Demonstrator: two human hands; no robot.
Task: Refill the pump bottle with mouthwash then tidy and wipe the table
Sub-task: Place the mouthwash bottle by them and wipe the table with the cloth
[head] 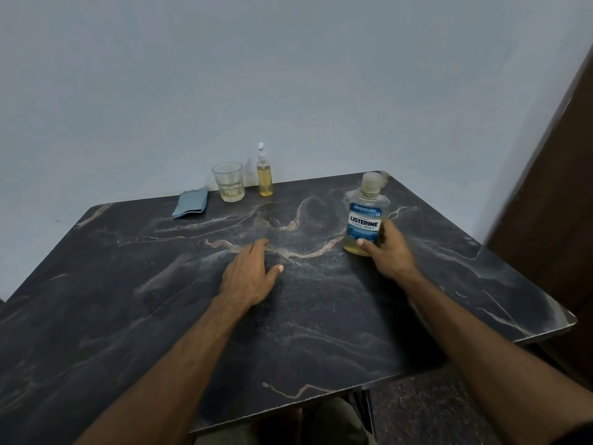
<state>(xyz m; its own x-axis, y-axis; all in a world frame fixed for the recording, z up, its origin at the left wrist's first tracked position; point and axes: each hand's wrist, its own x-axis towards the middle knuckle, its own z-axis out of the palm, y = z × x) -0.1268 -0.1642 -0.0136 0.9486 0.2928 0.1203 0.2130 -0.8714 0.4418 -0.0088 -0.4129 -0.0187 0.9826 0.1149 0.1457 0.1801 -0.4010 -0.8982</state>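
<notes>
The right hand grips the capped Listerine mouthwash bottle upright on the desk; the left hand rests flat, fingers spread.

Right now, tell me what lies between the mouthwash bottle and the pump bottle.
Nothing visible: only bare table separates the mouthwash bottle, gripped by the right hand, from the pump bottle. The glass stands left of that path.

One surface of dark marbled stone carries four things: one mouthwash bottle, one pump bottle, one drinking glass and one folded blue cloth. Two hands are in view, left hand and right hand.
</notes>
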